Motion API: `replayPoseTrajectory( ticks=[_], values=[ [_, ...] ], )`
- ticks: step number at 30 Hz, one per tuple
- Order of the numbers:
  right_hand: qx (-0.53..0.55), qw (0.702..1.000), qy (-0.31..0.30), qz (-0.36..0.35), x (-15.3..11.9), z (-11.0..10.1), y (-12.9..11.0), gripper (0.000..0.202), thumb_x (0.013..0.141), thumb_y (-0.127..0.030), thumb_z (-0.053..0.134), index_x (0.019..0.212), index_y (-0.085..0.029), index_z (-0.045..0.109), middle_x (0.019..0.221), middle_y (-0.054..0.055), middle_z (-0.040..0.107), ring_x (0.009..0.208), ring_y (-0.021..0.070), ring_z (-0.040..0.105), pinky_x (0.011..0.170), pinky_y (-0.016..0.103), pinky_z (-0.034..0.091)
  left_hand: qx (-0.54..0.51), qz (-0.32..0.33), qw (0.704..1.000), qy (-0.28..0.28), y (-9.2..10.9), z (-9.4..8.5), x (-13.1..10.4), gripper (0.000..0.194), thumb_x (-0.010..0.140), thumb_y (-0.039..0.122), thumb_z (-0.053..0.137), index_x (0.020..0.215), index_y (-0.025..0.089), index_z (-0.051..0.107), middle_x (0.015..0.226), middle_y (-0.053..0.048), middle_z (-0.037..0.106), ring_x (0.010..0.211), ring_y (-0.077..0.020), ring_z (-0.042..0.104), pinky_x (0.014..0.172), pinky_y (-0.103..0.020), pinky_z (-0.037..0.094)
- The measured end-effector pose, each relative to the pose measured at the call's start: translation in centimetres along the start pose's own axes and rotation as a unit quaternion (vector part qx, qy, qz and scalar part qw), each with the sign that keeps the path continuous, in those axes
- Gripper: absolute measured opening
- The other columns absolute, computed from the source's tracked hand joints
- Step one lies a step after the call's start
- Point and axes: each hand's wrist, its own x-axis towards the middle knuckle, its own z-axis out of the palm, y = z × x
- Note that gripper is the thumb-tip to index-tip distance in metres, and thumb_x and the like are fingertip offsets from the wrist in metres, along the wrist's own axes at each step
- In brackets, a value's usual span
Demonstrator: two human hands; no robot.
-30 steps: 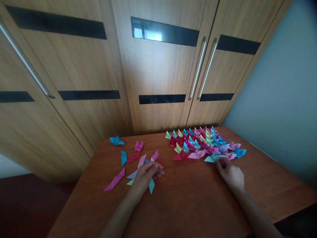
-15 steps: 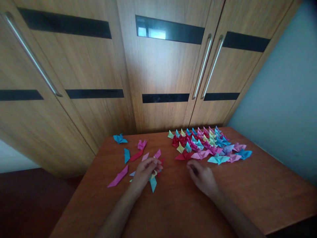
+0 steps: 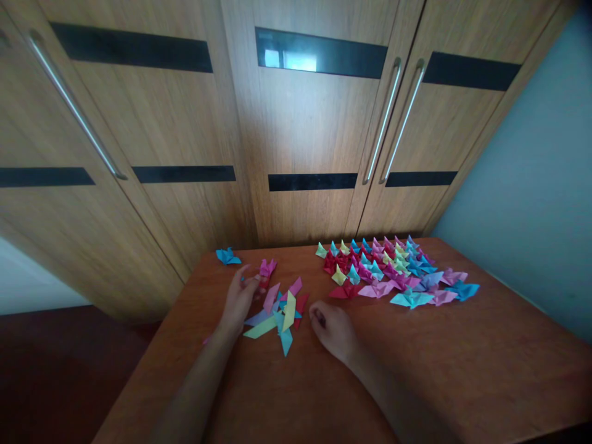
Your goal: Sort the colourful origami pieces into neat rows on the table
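My left hand (image 3: 241, 297) is over the left part of the table, fingers apart, beside a magenta folded paper bird (image 3: 267, 267) and partly over a red paper piece. Right of it lies a loose pile of folded paper strips, with a yellow strip (image 3: 289, 310) on top and a light-blue one (image 3: 285, 336) below. My right hand (image 3: 332, 327) rests near the pile's right side with its fingers curled; whether anything is inside them is hidden. A red paper bird (image 3: 345, 290) lies behind it.
Rows of colourful paper birds (image 3: 411, 298) stand at the back right of the wooden table (image 3: 296, 394). A blue paper bird (image 3: 228, 256) sits at the back left corner. Wooden cupboard doors (image 3: 305, 123) rise behind the table, with a wall on the right.
My left hand has moved left off the pile, its fingers spreading, and now covers the blue strip and most of the magenta strip. My right hand has moved left toward the pile.
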Motion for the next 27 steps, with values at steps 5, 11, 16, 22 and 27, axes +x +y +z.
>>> replayPoseTrajectory(
  ticks=[5, 11, 16, 22, 27],
  values=[
    [-0.005, 1.0, -0.004, -0.01, 0.0, 0.0, -0.1, 0.013, 0.081, -0.015, 0.046, 0.08, -0.021, 0.058, 0.065, -0.003, 0.058, 0.059, 0.0111, 0.054, 0.056, 0.019, 0.033, 0.03, 0.013, 0.999, -0.019, -0.5, 0.7, 2.2, 0.056, 0.068, 0.038, 0.068, 0.118, 0.017, 0.051, 0.08, -0.004, 0.068, 0.057, -0.0131, 0.06, 0.05, -0.022, 0.042],
    [0.002, 1.0, -0.009, -0.006, 0.2, 0.3, 0.2, 0.012, 0.082, -0.016, 0.047, 0.081, -0.021, 0.058, 0.064, -0.003, 0.057, 0.057, 0.0103, 0.052, 0.055, 0.019, 0.031, 0.05, 0.04, 0.997, -0.037, -0.7, 1.3, 3.1, 0.038, 0.064, 0.048, 0.067, 0.083, 0.014, 0.064, 0.074, -0.004, 0.069, 0.061, -0.0157, 0.061, 0.055, -0.025, 0.045],
    [0.025, 1.0, -0.006, 0.0, 0.2, 0.2, 0.3, 0.012, 0.084, -0.02, 0.048, 0.081, -0.021, 0.059, 0.064, -0.003, 0.057, 0.058, 0.0108, 0.052, 0.056, 0.02, 0.032, 0.053, 0.071, 0.995, -0.048, 0.6, 1.0, 1.4, 0.038, 0.069, 0.051, 0.064, 0.083, 0.016, 0.066, 0.084, -0.007, 0.07, 0.076, -0.0202, 0.063, 0.064, -0.026, 0.047],
    [0.126, 0.992, -0.006, -0.001, 0.1, -0.3, 0.1, 0.024, 0.091, -0.035, 0.044, 0.082, -0.02, 0.06, 0.067, 0.0, 0.061, 0.06, 0.012, 0.055, 0.058, 0.021, 0.037, 0.059, 0.086, 0.989, -0.101, 2.3, 1.3, -2.8, 0.027, 0.074, 0.044, 0.063, 0.073, 0.017, 0.065, 0.066, -0.001, 0.065, 0.062, -0.0148, 0.057, 0.058, -0.023, 0.042],
    [0.288, 0.957, 0.009, 0.027, 0.2, -0.8, 0.4, 0.042, 0.093, -0.048, 0.035, 0.081, -0.017, 0.06, 0.062, 0.001, 0.059, 0.053, 0.0109, 0.052, 0.052, 0.022, 0.038, 0.081, 0.079, 0.975, -0.191, 2.2, 2.0, -6.1, 0.029, 0.082, 0.042, 0.055, 0.067, 0.017, 0.06, 0.062, 0.001, 0.058, 0.059, -0.013, 0.052, 0.056, -0.021, 0.039]
  ],
)
